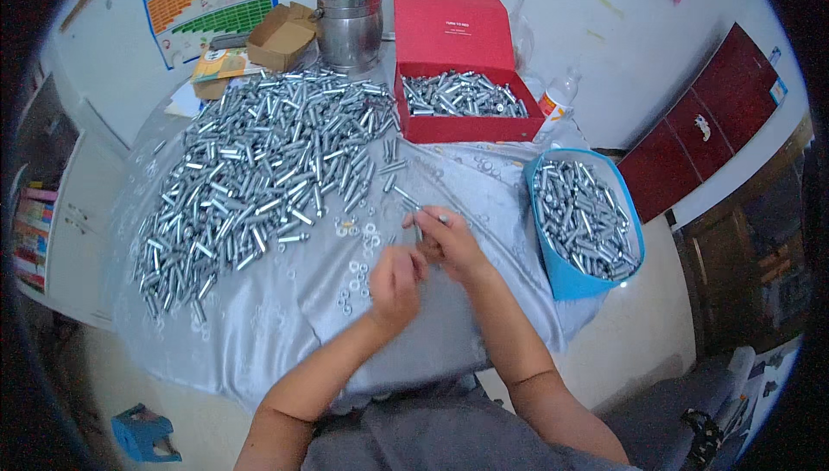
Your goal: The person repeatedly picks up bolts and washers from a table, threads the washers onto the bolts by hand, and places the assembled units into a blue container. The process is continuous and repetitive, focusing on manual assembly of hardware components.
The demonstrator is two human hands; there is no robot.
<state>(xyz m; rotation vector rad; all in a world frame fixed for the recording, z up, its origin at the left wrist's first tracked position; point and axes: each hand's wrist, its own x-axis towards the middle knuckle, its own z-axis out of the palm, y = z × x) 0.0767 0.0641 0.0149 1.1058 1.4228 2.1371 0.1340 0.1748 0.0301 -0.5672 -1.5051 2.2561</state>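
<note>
My right hand (449, 242) grips a silver bolt (423, 209) that sticks out past its fingers over the grey cloth (285, 333). My left hand (395, 283) is right next to it with fingers pinched together at the bolt's near end; whether it holds a small part is hidden. A big pile of silver bolts (259, 169) spreads to the left. Small washers (358, 272) lie scattered just left of my hands.
A red box (466, 130) with bolts and a raised lid stands at the back. A blue bin (561, 272) full of bolts hangs at the table's right edge. A steel pot (350, 22) and a cardboard box (281, 35) sit behind the pile. A blue stool (142, 432) is on the floor.
</note>
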